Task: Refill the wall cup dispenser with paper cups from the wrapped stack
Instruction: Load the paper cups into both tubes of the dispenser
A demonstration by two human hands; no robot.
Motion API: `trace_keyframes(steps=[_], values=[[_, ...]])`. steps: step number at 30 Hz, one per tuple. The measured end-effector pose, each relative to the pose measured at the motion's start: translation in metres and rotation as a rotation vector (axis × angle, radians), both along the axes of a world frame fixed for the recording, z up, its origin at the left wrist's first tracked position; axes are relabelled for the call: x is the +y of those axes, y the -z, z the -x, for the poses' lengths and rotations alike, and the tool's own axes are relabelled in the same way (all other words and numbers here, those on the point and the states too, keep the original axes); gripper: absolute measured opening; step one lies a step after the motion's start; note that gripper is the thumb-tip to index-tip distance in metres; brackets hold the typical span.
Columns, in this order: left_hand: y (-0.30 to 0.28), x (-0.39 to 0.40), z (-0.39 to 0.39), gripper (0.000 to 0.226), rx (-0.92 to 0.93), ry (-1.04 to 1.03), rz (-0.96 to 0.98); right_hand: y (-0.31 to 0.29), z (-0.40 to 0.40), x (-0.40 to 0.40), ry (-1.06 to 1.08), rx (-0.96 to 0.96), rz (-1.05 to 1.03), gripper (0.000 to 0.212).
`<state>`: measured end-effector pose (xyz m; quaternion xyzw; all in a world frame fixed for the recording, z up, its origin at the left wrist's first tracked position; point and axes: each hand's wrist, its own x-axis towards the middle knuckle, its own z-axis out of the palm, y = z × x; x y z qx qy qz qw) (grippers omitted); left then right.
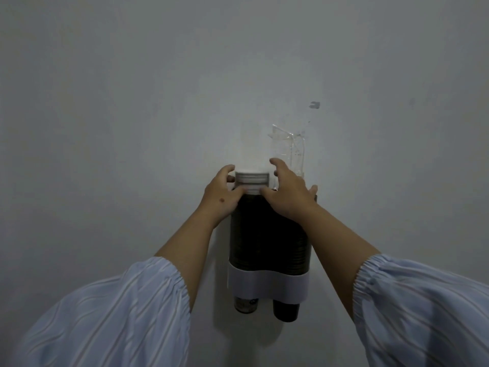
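Note:
A dark, see-through wall cup dispenser (267, 242) hangs on the wall, with a white band (267, 286) round its lower end and two cup bottoms poking out below. A stack of white paper cups (252, 181) sticks out of its top on the left side. My left hand (221, 198) grips the left of that stack, thumb on its front. My right hand (289, 192) rests on the right of the stack and the dispenser's top, with a clear plastic wrapper (289, 147) rising behind its fingers.
The plain grey wall (132, 102) fills the view. A small mark (314, 105) sits on it above the wrapper. My pale blue striped sleeves (111, 321) fill the lower corners.

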<state>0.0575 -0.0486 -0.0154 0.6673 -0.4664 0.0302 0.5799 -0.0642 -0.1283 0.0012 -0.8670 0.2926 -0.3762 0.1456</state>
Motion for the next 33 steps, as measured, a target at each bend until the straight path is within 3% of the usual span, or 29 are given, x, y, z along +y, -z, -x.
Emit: trace_keyframes(steps=[5, 13, 22, 33], values=[[0.006, -0.003, 0.0, 0.031, -0.025, -0.009, -0.002, 0.003, 0.003, -0.001, 0.004, 0.076, 0.061, 0.03], [0.013, 0.0, -0.004, 0.01, -0.118, -0.122, 0.034, 0.005, 0.002, -0.003, 0.015, 0.063, 0.129, 0.03], [0.019, 0.003, -0.003, 0.026, -0.231, -0.215, 0.041, 0.011, 0.001, -0.005, 0.029, 0.072, 0.244, 0.027], [0.018, 0.003, -0.001, 0.024, -0.317, -0.276, -0.03, 0.014, 0.003, -0.005, 0.046, 0.146, 0.301, 0.028]])
